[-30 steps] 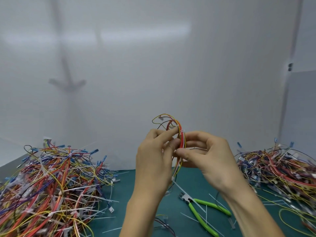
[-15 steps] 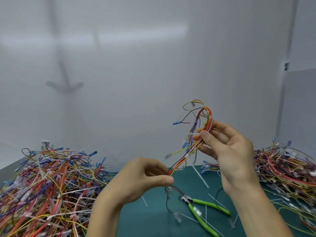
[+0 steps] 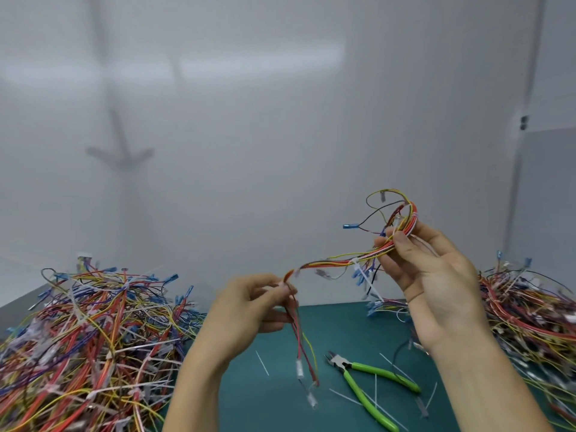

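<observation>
- Above the green mat (image 3: 274,410), we find the wire harness (image 3: 330,263) stretched between both hands.
- The left hand (image 3: 249,307) pinches its lower end; the right hand (image 3: 436,275) grasps the looped upper end.
- One white cable tie (image 3: 356,262) is on, tail apparently uncut; we judge trimming with the cutters (image 3: 374,381) remains.

Illumination even and diffuse; soft overhead reflections on the white wall (image 3: 280,126). Wide-angle edge distortion; hanging wire ends slightly motion-blurred.

Heaps of wire harnesses (image 3: 93,332) and green cutters (image 3: 371,388) are lying on a green bench (image 3: 258,397), showing an assembly workshop.
</observation>
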A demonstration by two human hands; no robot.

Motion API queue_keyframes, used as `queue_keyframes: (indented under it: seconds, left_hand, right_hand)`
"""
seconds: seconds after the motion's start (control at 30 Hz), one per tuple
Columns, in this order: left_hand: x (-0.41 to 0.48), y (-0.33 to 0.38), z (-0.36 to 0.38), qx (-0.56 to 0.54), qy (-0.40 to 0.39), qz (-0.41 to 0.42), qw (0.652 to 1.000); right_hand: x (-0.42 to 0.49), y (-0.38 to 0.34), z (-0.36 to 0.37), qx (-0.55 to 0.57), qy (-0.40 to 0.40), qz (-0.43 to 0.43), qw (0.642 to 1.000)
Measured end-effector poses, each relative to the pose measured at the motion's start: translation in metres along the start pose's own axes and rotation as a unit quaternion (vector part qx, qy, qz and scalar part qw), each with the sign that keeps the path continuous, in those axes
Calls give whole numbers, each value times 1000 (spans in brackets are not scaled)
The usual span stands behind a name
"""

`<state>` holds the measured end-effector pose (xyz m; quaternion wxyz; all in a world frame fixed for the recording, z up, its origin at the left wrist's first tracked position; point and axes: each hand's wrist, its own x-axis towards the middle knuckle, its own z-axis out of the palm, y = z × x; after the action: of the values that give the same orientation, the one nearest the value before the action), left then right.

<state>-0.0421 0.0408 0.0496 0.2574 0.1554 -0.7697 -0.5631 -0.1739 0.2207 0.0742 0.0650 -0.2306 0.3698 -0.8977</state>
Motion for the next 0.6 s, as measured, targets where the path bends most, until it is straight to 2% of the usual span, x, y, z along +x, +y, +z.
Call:
queue_keyframes:
  seconds: [0.1, 0.23, 0.4, 0.6]
  left_hand:
    - [-1, 7, 2, -113, 56, 27, 992]
    - [-3, 15, 9, -207, 74, 50, 974]
    - [-3, 21, 18, -286, 74, 59, 954]
    - [0, 19, 19, -327, 53, 76, 941]
  right_hand:
    - [0, 2, 0, 4, -11, 16, 1000]
    - [-1, 3, 1, 6, -23, 25, 999]
    - [-1, 3, 1, 0, -34, 38, 999]
    - [-1, 4, 0, -12, -46, 43, 998]
